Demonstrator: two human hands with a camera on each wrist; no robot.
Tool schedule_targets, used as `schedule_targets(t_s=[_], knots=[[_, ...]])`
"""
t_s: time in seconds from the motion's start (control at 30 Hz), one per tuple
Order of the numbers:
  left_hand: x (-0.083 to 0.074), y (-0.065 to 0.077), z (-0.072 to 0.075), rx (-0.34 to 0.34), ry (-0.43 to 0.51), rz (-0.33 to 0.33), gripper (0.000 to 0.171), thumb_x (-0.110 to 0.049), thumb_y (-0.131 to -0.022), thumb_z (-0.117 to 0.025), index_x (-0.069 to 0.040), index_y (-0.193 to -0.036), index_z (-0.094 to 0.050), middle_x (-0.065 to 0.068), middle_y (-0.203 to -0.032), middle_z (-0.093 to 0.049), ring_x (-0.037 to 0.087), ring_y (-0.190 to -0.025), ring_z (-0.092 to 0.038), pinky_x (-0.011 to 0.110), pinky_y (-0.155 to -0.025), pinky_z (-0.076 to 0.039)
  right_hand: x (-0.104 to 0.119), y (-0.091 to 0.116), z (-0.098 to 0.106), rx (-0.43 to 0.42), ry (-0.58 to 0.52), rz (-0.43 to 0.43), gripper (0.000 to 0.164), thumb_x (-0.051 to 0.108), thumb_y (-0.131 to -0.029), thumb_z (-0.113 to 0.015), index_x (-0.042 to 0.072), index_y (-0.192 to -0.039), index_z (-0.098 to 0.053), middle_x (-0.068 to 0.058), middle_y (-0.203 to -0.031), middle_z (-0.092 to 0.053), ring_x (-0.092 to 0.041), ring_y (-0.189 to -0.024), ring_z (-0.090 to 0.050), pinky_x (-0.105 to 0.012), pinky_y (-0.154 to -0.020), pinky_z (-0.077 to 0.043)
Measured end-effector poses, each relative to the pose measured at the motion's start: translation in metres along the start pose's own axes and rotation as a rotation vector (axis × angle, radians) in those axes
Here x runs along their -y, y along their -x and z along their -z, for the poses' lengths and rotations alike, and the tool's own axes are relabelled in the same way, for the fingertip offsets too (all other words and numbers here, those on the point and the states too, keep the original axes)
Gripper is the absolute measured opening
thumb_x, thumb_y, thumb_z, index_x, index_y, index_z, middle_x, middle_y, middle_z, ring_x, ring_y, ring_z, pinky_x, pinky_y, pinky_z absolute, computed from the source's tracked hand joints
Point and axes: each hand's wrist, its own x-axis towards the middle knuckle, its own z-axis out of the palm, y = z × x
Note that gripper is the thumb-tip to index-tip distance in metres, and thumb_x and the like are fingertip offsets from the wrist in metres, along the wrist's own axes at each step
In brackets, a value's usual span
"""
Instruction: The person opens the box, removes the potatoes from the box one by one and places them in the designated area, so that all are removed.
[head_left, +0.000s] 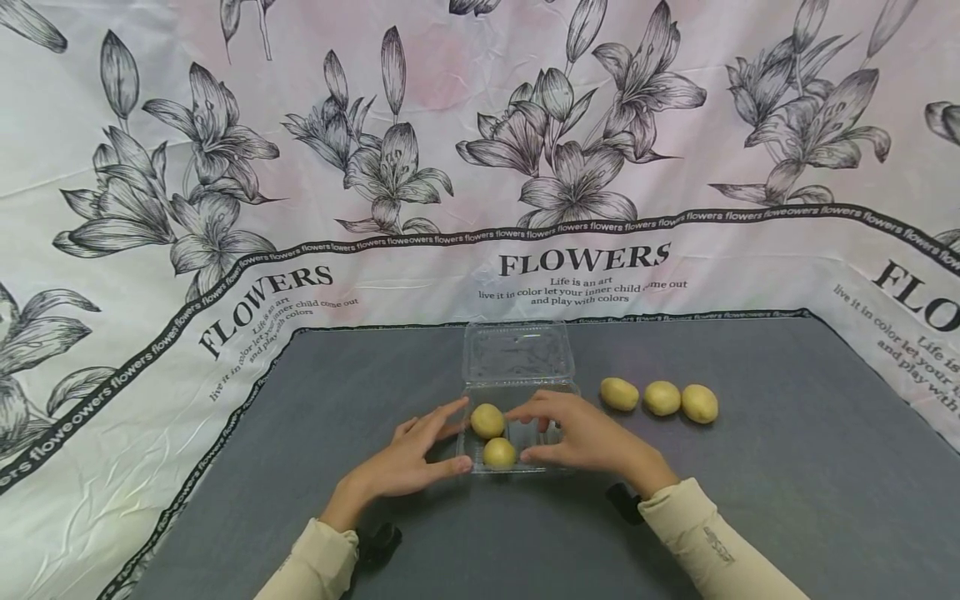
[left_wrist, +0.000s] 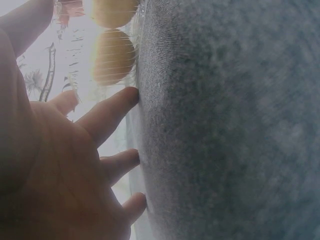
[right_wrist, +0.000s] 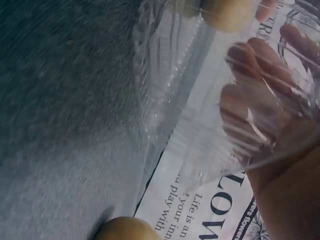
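A hinged clear plastic box (head_left: pixel 551 470) stands with its lid (head_left: pixel 517 352) raised at the back. Two yellow lemons lie in its left part, one lemon (head_left: pixel 487 421) behind the other lemon (head_left: pixel 499 453). At the box's left side, my left hand (head_left: pixel 416 458) is spread, its thumb by the front left corner; in the left wrist view its fingers (left_wrist: pixel 112 115) reach down near the table. My right hand (head_left: pixel 581 432) reaches over the box's right part, fingers bent loosely beside the lemons and gripping none. The right wrist view shows those fingers (right_wrist: pixel 260 105) through the clear plastic.
Right of the box, three more lemons lie in a row: a left one (head_left: pixel 618 394), a middle one (head_left: pixel 662 398) and a right one (head_left: pixel 699 403). The grey table (head_left: pixel 337 375) meets a flower-printed cloth (head_left: pixel 420 283) at the back and sides.
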Motion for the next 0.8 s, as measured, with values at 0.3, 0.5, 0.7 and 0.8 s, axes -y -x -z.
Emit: schedule_targets(t_s=[0.3, 0.5, 0.7, 0.8], knots=[[0.000, -0.001, 0.000, 0.000, -0.003, 0.001, 0.085, -0.056, -0.099, -0.060, -0.033, -0.165, -0.012, -0.010, -0.159, -0.044, 0.017, -0.157, -0.024, 0.068, -0.122, -0.001, -0.001, -0.011, -0.003, 0.084, -0.118, -0.008, 0.046, 0.023, -0.091, -0.080, 0.011, -0.133, -0.067, -0.011, -0.116, -0.071, -0.010, -0.086, -0.067, -0.025, -0.075, -0.057], [0.000, 0.000, 0.001, 0.003, 0.008, 0.004, 0.085, -0.055, -0.099, -0.061, -0.033, -0.165, -0.012, -0.011, -0.160, -0.043, 0.015, -0.156, -0.027, 0.067, -0.122, 0.000, -0.002, -0.019, -0.007, 0.148, -0.218, -0.028, 0.043, 0.027, -0.093, -0.077, 0.012, -0.133, -0.068, -0.009, -0.124, -0.072, -0.015, -0.094, -0.071, -0.030, -0.080, -0.058], [0.001, 0.000, 0.000, -0.001, 0.010, 0.003, 0.085, -0.055, -0.098, -0.061, -0.032, -0.165, -0.013, -0.010, -0.161, -0.042, 0.015, -0.155, -0.030, 0.067, -0.122, 0.000, -0.002, -0.025, -0.009, 0.200, -0.232, -0.037, 0.043, 0.027, -0.094, -0.076, 0.010, -0.133, -0.068, -0.005, -0.126, -0.072, -0.017, -0.106, -0.069, -0.027, -0.087, -0.058], [0.001, 0.000, 0.000, -0.003, 0.010, 0.002, 0.085, -0.055, -0.098, -0.061, -0.032, -0.165, -0.013, -0.010, -0.160, -0.043, 0.015, -0.155, -0.029, 0.067, -0.122, 0.000, -0.003, -0.027, -0.010, 0.217, -0.224, -0.051, 0.044, 0.028, -0.094, -0.076, 0.011, -0.133, -0.068, -0.004, -0.127, -0.072, -0.014, -0.105, -0.069, -0.027, -0.086, -0.057]])
